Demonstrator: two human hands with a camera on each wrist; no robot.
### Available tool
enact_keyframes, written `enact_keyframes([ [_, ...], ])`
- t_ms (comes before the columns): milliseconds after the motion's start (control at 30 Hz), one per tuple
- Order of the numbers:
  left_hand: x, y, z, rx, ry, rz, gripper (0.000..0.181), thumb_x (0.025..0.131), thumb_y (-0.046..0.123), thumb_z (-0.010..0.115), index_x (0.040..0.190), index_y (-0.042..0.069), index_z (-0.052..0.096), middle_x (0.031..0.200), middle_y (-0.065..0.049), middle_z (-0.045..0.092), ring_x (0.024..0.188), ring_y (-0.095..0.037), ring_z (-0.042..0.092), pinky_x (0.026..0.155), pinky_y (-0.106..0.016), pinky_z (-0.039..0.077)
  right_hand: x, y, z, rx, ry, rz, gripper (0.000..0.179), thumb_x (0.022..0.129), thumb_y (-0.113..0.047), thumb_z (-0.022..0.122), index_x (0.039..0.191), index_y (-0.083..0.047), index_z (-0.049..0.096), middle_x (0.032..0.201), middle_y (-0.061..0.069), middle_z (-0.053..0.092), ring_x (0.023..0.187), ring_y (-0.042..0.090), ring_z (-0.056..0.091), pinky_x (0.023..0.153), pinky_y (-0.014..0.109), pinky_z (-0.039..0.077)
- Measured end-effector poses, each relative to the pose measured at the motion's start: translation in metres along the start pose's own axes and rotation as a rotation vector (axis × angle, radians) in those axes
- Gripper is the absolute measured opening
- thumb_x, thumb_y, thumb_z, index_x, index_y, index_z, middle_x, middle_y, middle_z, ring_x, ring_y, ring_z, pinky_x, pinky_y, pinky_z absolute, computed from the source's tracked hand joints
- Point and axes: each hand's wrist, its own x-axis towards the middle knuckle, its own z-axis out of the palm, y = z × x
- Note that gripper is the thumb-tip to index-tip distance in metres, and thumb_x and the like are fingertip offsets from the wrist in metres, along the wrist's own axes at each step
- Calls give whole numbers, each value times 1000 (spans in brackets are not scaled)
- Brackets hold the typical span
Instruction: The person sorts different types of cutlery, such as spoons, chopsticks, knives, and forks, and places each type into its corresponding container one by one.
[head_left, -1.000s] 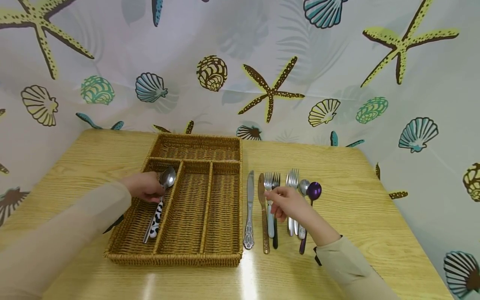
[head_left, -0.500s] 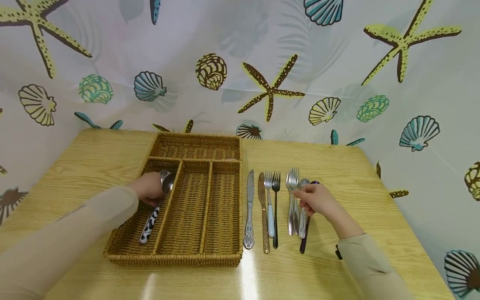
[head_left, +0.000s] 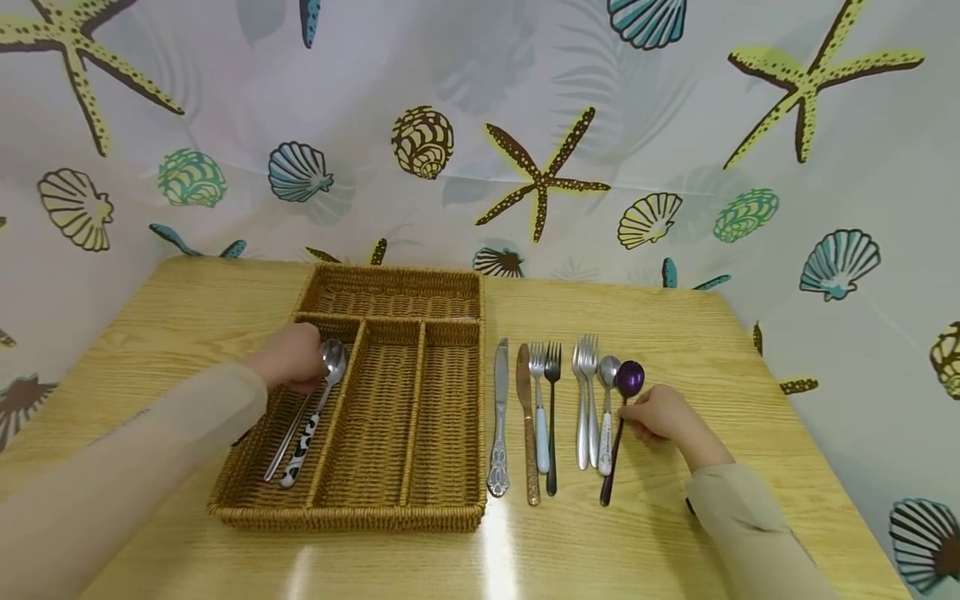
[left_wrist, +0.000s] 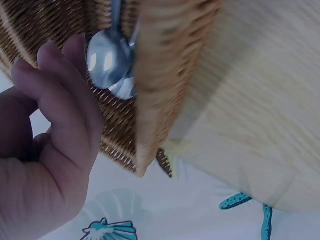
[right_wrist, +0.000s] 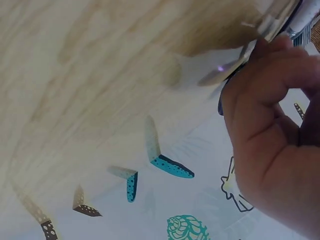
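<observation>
In the head view my left hand [head_left: 296, 357] is inside the left compartment of a wicker cutlery tray [head_left: 348, 518], beside two spoons lying there. One is a spoon with a black-and-white spotted handle [head_left: 302, 450]; the other is a plain silver spoon [head_left: 281, 450], partly hidden by the hand. The left wrist view shows loosely bent fingers [left_wrist: 65, 82] next to the spoon bowls [left_wrist: 107, 59], apparently holding neither. At the right end of the cutlery row, my right hand [head_left: 663, 415] pinches the handle of a purple spoon [head_left: 629, 379], which lies along the table.
Right of the tray lie a silver knife [head_left: 498, 425], a bronze-coloured knife [head_left: 529, 450], a blue-handled fork [head_left: 541, 433], a black fork [head_left: 552, 425], two silver forks [head_left: 587, 408] and a white-handled spoon [head_left: 606, 433]. A patterned cloth [head_left: 450, 192] hangs behind the wooden table [head_left: 600, 550].
My right hand has moved rightward from over the knives and forks to the purple spoon. In the tray, the two spoons have shifted and their handles now lie apart beside my left hand.
</observation>
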Motion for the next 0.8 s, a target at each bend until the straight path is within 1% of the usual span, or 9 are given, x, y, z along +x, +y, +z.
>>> enact_keyframes([
  [33,-1,4,-3,-39,-10,-17,45,85,1,50,44,18,40,37,9,35,36,-5,34,50,-23,38,1,1,0,29,-17,16,32,88,-18,59,58,-8,56,46,-6,50,42,4,46,45,19,41],
  [67,-2,7,-6,-56,-7,-23,47,86,1,48,43,19,39,37,9,34,36,-6,34,51,-23,38,3,1,1,56,-31,30,31,88,-17,59,58,-7,56,47,-6,50,42,4,46,45,18,41],
  [133,-3,15,-11,-96,7,-31,46,87,2,48,44,18,41,38,8,39,36,-6,36,52,-24,39,5,3,2,105,-53,48,30,89,-15,58,59,-7,55,47,-6,50,42,3,46,44,18,42],
  [233,-5,27,-15,-130,12,-31,43,89,4,48,47,13,53,42,6,48,38,-6,41,50,-24,42,7,5,2,174,-81,66,29,89,-15,58,62,-7,56,49,-6,52,43,2,47,44,17,42],
  [333,-7,40,-16,-173,16,-12,36,91,6,50,57,5,64,48,2,57,40,-7,47,50,-25,45,8,8,1,221,-110,73,27,91,-15,56,66,-6,58,52,-6,54,45,2,47,45,16,43],
  [400,-8,48,-15,-195,16,-2,33,92,6,51,63,3,67,50,0,59,42,-8,49,51,-25,47,8,9,-1,253,-132,74,25,92,-16,55,69,-7,57,54,-6,54,46,1,48,46,16,44],
  [567,-9,66,-9,-234,3,17,31,92,6,51,66,4,68,55,-2,61,47,-9,55,53,-26,50,8,13,-4,295,-199,34,23,94,-15,51,73,-9,54,58,-6,54,49,1,48,49,16,44],
  [667,-9,75,-4,-280,-19,21,28,92,6,52,69,2,67,60,-5,64,51,-11,59,56,-28,53,7,15,-7,311,-235,10,24,95,-15,50,73,-10,55,59,-6,54,51,1,48,49,17,44],
  [800,-10,85,1,-350,-60,19,23,93,8,52,78,1,68,69,-9,67,55,-12,61,61,-31,55,5,13,-11,330,-265,-29,26,96,-14,47,71,-10,55,61,-6,54,52,2,47,50,17,43],
])
